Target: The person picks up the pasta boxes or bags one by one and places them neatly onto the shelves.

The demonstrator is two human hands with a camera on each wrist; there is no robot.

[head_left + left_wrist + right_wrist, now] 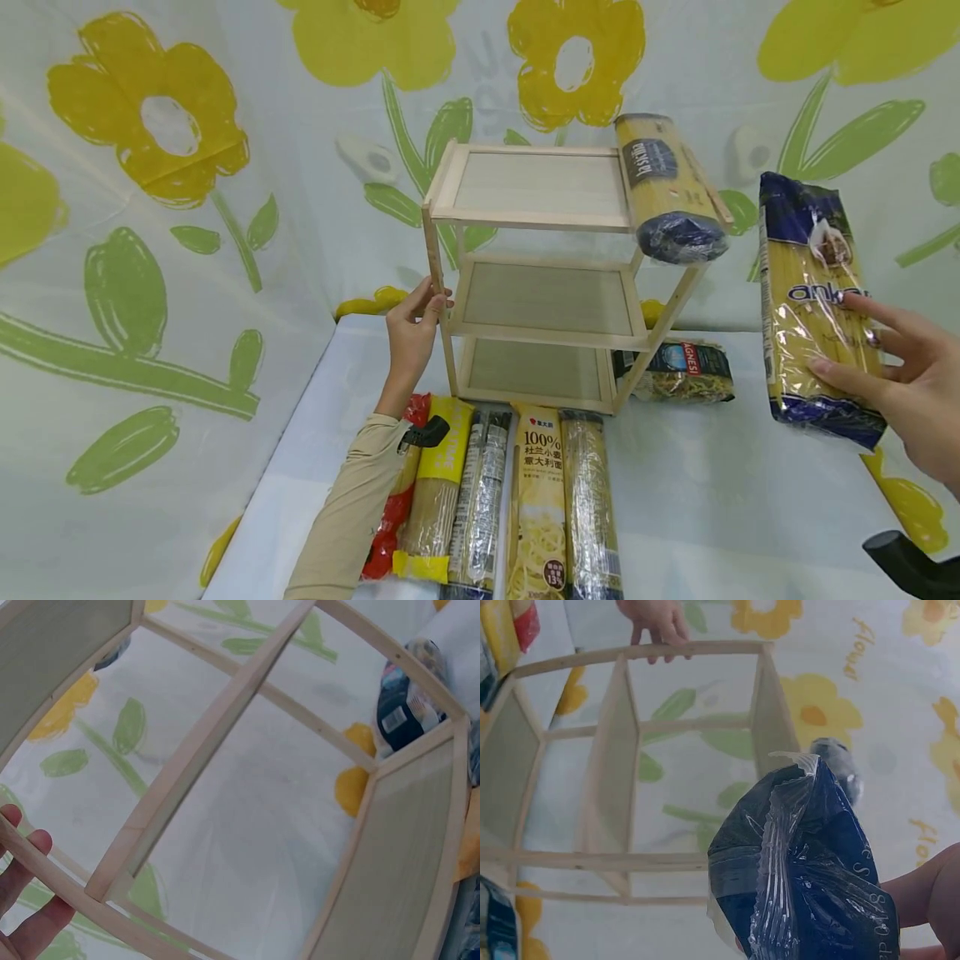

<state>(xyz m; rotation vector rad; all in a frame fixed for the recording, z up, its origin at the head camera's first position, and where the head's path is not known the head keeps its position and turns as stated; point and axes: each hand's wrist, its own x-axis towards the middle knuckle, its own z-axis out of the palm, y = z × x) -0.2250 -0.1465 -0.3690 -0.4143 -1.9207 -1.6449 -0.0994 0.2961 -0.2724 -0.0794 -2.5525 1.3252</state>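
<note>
A three-tier wooden rack (540, 185) stands on the white table. My left hand (411, 329) pinches its front left post between thumb and fingers; the left wrist view shows the fingertips (41, 841) around that wood. At the right, my right hand (918, 367) holds a clear-and-blue pack of spaghetti (802, 337) upright in the air, apart from the rack. In the right wrist view the pack's crimped blue end (802, 855) covers part of the rack. Another spaghetti pack (663, 179) lies across the right end of the top tier.
Several long pasta packs lie side by side before the rack, among them a yellow-topped pack (438, 492), a cream pack (538, 500) and a red pack (390, 533). An Agnesi pasta bag (686, 375) lies behind the rack's right post. Flower-printed cloth (300, 167) hangs behind.
</note>
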